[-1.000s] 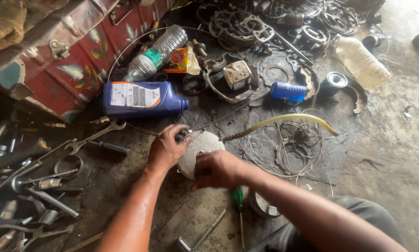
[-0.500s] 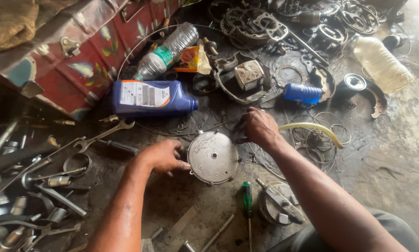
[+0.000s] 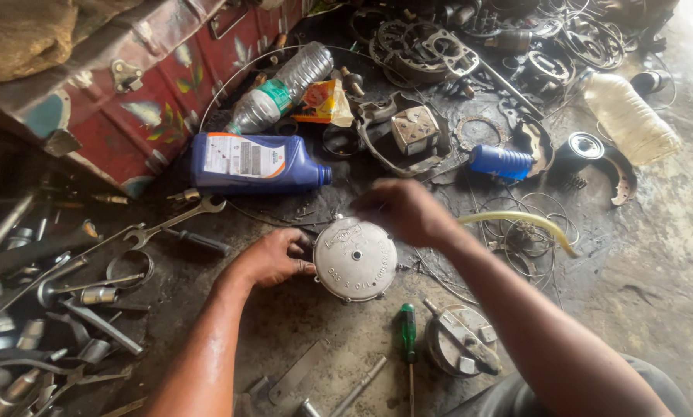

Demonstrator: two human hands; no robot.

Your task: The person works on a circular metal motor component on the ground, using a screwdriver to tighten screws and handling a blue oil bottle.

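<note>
There were two hands: the left hand (image 3: pixel 273 257) and the right hand (image 3: pixel 404 210). There was one round grey metal cover (image 3: pixel 355 259). There was one big blue oil bottle (image 3: pixel 254 162) and one small blue bottle (image 3: pixel 501 161). There were two clear plastic bottles (image 3: pixel 278 94) (image 3: pixel 629 117). There was one green screwdriver (image 3: pixel 407 333) and one yellow hose (image 3: pixel 516 224).

A single head-worn view is taken from above, close in, tilted steeply down and forward over a grimy workshop floor (image 3: pixel 655 255); both forearms are seen entering from the bottom edge. No second view is provided.
</note>
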